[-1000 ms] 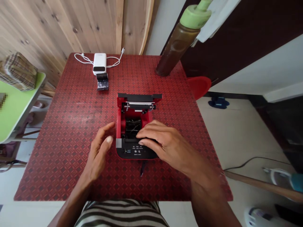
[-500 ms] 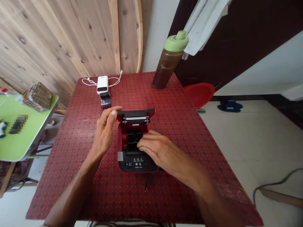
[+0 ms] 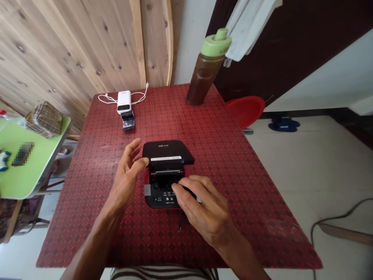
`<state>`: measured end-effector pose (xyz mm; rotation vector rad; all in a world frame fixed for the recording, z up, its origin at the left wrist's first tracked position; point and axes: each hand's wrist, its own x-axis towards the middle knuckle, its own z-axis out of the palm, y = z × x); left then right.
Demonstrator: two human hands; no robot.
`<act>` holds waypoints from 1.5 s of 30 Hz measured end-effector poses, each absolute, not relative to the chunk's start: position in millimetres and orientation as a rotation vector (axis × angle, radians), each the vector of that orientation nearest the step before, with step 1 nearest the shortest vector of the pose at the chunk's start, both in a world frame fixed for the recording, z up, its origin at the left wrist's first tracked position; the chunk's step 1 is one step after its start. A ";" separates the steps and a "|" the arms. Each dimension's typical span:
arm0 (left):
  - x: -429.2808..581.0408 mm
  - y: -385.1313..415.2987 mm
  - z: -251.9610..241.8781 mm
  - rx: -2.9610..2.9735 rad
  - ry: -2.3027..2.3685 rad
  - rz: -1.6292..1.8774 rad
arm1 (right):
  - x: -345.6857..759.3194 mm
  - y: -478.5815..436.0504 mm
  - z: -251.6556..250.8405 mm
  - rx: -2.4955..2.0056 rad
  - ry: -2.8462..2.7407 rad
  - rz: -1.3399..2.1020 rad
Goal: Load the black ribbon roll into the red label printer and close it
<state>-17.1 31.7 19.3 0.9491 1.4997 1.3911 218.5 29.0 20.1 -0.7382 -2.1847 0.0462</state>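
A small black and red label printer lies on the table in front of me. Its black lid is tipped down over the back part, with a white sticker strip along the front edge. A roller and part of the dark compartment still show. At the lid's left side is my left hand, fingers apart, thumb at the lid's edge. My right hand has its bent fingers over the printer's right front corner, fingertips beside the button panel. Whether anything small sits between those fingers is hidden.
Toward the back left of the red patterned table is a white power bank with a cable. A green-capped bottle stands at the back right. A green side table is on the left, a red basin beyond the right edge.
The printer's lid has swung from upright to lowered. My left hand has followed its edge a little downward. My right hand has come out of the compartment toward the right front corner.
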 end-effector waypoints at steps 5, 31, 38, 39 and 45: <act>-8.2 1.6 1.7 0.881 1.456 1.270 | 216.5 24.5 17.3 -0.798 -2.176 -0.015; -2.3 -36.1 -7.1 0.724 1.326 1.371 | 237.1 10.0 12.7 -0.999 -1.918 0.258; 1.5 -34.0 1.1 0.688 1.344 1.376 | 238.8 -4.8 -2.2 -1.094 -1.884 0.337; 2.8 -32.6 3.0 0.664 1.342 1.383 | 237.9 -5.8 -2.3 -1.100 -1.882 0.338; 12.5 -26.9 12.8 0.538 1.354 1.433 | 235.2 -7.8 -2.2 -1.128 -1.855 0.346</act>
